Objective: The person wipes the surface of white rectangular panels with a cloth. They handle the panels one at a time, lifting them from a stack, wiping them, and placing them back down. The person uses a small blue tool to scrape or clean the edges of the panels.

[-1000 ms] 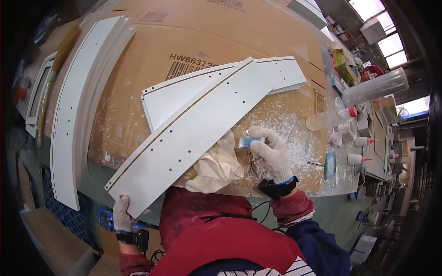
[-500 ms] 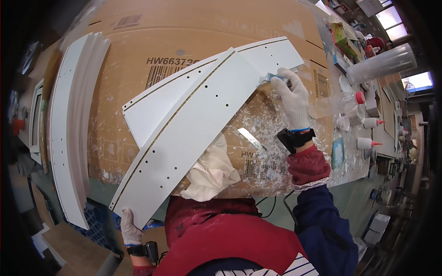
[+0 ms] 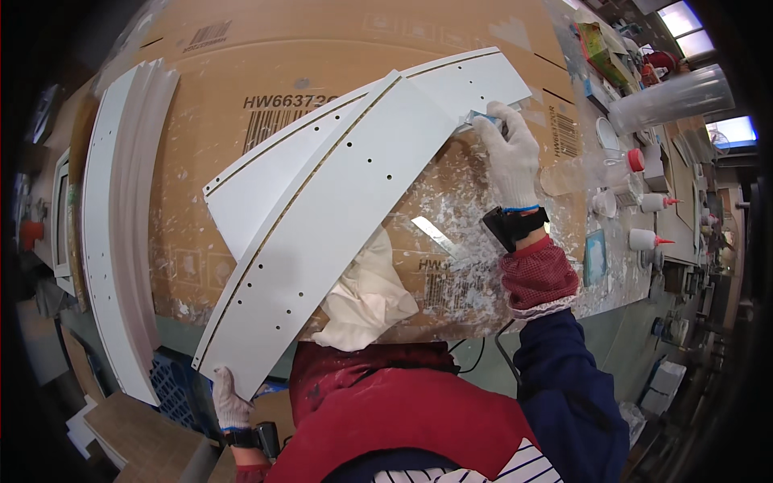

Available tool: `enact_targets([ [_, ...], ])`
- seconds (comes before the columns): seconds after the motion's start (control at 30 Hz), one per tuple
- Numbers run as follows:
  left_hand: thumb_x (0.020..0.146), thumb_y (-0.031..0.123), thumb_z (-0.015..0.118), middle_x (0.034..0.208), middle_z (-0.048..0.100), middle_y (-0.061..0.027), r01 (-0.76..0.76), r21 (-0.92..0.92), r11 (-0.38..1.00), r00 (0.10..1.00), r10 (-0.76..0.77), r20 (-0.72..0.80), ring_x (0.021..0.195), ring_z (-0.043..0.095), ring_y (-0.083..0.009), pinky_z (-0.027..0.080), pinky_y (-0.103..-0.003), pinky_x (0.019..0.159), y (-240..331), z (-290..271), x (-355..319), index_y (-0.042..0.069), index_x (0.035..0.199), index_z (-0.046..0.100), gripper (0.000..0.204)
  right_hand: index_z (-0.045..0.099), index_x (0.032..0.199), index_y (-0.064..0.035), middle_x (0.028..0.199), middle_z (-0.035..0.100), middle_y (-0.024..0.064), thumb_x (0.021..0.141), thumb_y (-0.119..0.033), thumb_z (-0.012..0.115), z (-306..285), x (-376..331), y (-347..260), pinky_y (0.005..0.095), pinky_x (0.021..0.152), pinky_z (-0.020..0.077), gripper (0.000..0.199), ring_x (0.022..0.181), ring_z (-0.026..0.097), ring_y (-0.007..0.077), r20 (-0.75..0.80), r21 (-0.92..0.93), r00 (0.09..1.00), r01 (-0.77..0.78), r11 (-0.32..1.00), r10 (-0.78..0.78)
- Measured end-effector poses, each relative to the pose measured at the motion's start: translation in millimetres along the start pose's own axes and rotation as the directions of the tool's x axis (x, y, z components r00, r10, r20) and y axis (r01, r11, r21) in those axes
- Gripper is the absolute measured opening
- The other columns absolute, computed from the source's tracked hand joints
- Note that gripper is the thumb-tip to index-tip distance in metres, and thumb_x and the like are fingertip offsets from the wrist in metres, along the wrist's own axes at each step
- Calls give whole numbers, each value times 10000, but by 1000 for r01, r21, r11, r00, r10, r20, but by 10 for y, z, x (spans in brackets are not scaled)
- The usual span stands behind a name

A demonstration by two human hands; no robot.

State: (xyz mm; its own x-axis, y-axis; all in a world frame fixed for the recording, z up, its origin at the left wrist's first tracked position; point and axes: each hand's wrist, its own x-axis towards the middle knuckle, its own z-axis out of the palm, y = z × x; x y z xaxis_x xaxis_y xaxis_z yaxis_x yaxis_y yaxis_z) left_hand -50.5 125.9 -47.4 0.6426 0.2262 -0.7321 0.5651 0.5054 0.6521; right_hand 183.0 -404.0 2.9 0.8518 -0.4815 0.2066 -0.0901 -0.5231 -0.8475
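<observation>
A long white curved panel [image 3: 322, 209] with dark holes and a brown groove along its outer edge lies slanted across a second white panel [image 3: 256, 189]. My left hand [image 3: 231, 400], in a white knit glove, grips the near-left end of the upper panel, thumb on top and the other fingers hidden beneath. At the far right end, my gloved right hand [image 3: 514, 159] pinches a small light-blue piece [image 3: 481, 119] against the panel's inner edge. The fingers partly cover that piece, and its exact kind cannot be made out.
Several white curved panels [image 3: 109, 233] stand stacked at left. A crumpled cream cloth [image 3: 370, 296] and a shiny flat strip [image 3: 435, 235] lie on the paint-flecked cardboard [image 3: 322, 60]. At right are a red-capped clear bottle [image 3: 592, 173], red-tipped white bottles [image 3: 644, 240] and a clear cylinder [image 3: 676, 98].
The picture has shifted slightly. My right hand and the blue piece sit a little farther up, and the panel's far end too. My left hand keeps its grip at the near end.
</observation>
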Motion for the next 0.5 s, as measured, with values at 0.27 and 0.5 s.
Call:
enact_targets([
  [0.27, 923, 355, 601, 1214, 564, -157, -30, 2, 1000, 999, 30, -32, 994, 646, -333, 620, -500, 597, -1, 10, -9, 55, 1332, 403, 544, 643, 1051, -7, 762, 553, 3, 838, -221, 693, -20, 43, -36, 244, 631, 438, 306, 684, 497, 77, -33, -121, 999, 32, 992, -36],
  [0.5, 963, 412, 528, 1095, 602, -127, -64, -4, 998, 998, 64, -12, 914, 654, -260, 608, -400, 606, 77, 300, -163, 40, 1243, 476, 468, 576, 1226, -24, 971, 634, 108, 873, -310, 627, -397, -374, 260, 311, 826, 471, 457, 870, 598, 220, 143, -221, 984, -78, 972, 111],
])
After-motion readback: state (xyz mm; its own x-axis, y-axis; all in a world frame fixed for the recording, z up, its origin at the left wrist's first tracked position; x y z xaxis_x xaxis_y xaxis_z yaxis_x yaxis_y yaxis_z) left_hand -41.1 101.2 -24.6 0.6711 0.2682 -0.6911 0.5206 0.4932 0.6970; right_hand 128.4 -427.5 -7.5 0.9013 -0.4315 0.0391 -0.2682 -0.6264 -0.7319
